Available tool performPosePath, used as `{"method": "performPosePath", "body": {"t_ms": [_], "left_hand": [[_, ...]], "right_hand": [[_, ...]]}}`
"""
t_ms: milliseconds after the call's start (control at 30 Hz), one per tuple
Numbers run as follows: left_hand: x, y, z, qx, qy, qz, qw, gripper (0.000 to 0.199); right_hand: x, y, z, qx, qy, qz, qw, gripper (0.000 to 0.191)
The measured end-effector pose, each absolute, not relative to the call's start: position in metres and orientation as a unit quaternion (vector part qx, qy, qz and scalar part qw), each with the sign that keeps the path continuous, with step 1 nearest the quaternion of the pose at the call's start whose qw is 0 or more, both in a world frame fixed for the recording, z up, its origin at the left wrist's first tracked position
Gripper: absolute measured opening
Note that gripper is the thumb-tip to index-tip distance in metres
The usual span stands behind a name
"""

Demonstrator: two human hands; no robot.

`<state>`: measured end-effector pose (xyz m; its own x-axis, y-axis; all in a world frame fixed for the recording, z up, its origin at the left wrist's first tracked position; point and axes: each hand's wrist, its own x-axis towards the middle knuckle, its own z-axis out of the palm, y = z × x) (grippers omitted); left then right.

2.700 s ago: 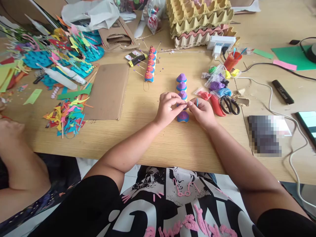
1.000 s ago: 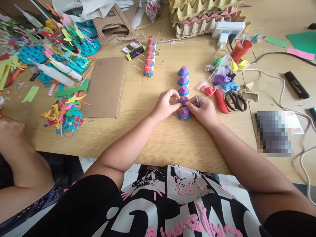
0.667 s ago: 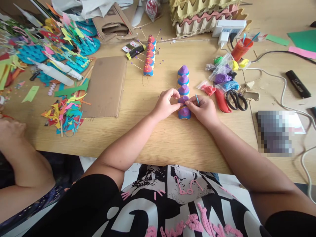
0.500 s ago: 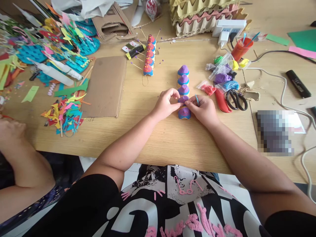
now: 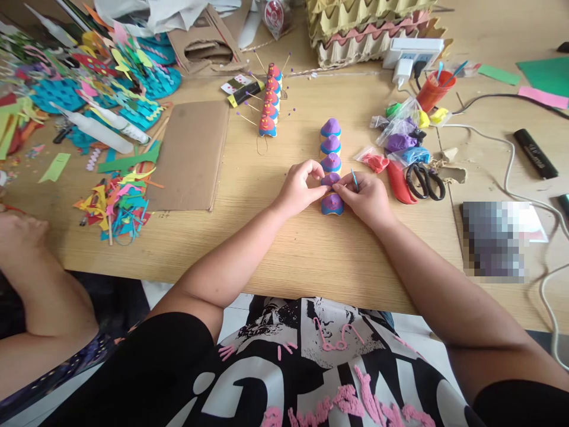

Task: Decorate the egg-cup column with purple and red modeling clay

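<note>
A strip of egg-carton cups (image 5: 331, 161), coated in purple and blue clay, lies lengthwise in front of me. My left hand (image 5: 301, 187) is at its left side, index finger curled and thumb stretched to the fingertips of the other hand. From the right, my right hand (image 5: 367, 198) meets it over the lower cups, thumb and forefinger pinched. A thin blue stick (image 5: 354, 179) pokes up out of my right hand. Whatever is between the touching fingertips is too small to make out. The nearest cup (image 5: 332, 203) carries small reddish marks.
A red-and-blue cup strip (image 5: 269, 104) with pins stands farther back. Cardboard (image 5: 189, 157) and paper scraps (image 5: 118, 207) lie left. Bagged clay (image 5: 400, 141), black-handled scissors (image 5: 424, 181) and an orange cup (image 5: 433, 92) are right. Another person's arm (image 5: 40, 279) rests at the left.
Both hands stay almost in the same place over the lower cups, with only a very slight shift of the fingertips. The view has moved slightly.
</note>
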<state>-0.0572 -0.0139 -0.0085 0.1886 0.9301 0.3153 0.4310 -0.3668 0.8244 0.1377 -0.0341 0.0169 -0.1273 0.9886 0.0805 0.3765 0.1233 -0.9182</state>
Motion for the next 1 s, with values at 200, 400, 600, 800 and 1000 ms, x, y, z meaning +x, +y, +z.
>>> {"method": "performPosePath", "body": {"t_ms": [200, 400, 600, 800, 1000], "left_hand": [[-0.0568, -0.0131, -0.0099, 0.709, 0.478, 0.421, 0.3, 0.026], [-0.0569, -0.013, -0.0102, 0.711, 0.48, 0.423, 0.292, 0.024], [-0.056, -0.0135, -0.0103, 0.713, 0.494, 0.413, 0.277, 0.025], [-0.0562, -0.0151, -0.0076, 0.711, 0.5, 0.406, 0.283, 0.025], [-0.0559, -0.0148, -0.0077, 0.707, 0.501, 0.407, 0.288, 0.027]], "right_hand": [[0.1382, -0.032, 0.0157, -0.535, -0.643, 0.384, 0.391, 0.026], [0.1382, -0.0317, 0.0153, -0.544, -0.643, 0.375, 0.386, 0.03], [0.1389, -0.0308, 0.0131, -0.546, -0.644, 0.366, 0.391, 0.028], [0.1387, -0.0302, 0.012, -0.538, -0.643, 0.373, 0.397, 0.036], [0.1403, -0.0314, 0.0131, -0.531, -0.635, 0.395, 0.398, 0.041]]}}
